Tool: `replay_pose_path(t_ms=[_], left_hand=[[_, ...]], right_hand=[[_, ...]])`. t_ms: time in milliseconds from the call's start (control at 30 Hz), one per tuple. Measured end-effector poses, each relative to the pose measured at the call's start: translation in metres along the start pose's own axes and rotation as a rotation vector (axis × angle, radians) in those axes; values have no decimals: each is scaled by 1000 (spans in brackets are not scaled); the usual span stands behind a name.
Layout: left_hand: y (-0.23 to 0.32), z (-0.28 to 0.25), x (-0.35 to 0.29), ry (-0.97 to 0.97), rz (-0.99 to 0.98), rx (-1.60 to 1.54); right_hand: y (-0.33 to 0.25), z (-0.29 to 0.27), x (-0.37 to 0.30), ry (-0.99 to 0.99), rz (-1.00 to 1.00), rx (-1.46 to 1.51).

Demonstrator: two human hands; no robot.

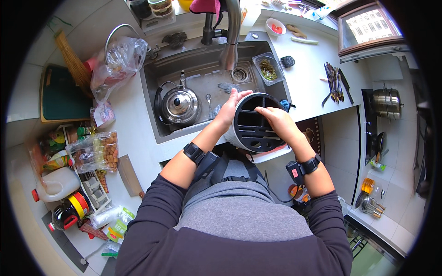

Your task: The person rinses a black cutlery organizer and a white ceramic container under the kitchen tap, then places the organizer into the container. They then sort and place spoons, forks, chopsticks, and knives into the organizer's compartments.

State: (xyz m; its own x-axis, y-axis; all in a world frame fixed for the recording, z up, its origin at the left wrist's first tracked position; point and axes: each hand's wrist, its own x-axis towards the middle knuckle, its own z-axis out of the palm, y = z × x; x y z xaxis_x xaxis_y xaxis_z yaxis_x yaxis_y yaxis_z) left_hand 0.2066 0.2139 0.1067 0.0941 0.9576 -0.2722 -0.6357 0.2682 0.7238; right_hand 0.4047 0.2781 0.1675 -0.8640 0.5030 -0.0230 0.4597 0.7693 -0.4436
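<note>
In front of my waist, at the sink's near edge, is a round knife holder [248, 131] with a white outer wall and a black slotted top tilted toward me. My left hand [227, 110] supports its left side, fingers reaching along the far rim. The fingers of my right hand [279, 122] are bent over the black top and grip it near a divider; their tips are partly hidden. Beyond lies the grey sink [152, 92], with a steel kettle [180, 105] at its left and a spoon [209, 100] on its floor.
A pull-down faucet [229, 56] hangs over the sink. A clear tray of greens [268, 69] sits at the sink's right corner. Several knives and utensils [336, 83] lie on the right counter. Bottles, bags and a cleaver [130, 177] crowd the left counter. An open window [370, 28] juts in.
</note>
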Motion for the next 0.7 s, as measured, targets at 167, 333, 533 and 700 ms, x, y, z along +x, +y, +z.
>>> replay_pose_path(t_ms=[167, 333, 533, 700], left_hand=[[4, 2, -4, 2, 5, 36], [3, 3, -5, 6, 16, 50], [0, -1, -2, -25, 38, 45], [0, -1, -2, -44, 76, 67]], right_hand=[[4, -1, 8, -90, -26, -31], [6, -2, 12, -112, -82, -47], [6, -8, 21, -206, -102, -111], [5, -19, 33, -282, -216, -60]])
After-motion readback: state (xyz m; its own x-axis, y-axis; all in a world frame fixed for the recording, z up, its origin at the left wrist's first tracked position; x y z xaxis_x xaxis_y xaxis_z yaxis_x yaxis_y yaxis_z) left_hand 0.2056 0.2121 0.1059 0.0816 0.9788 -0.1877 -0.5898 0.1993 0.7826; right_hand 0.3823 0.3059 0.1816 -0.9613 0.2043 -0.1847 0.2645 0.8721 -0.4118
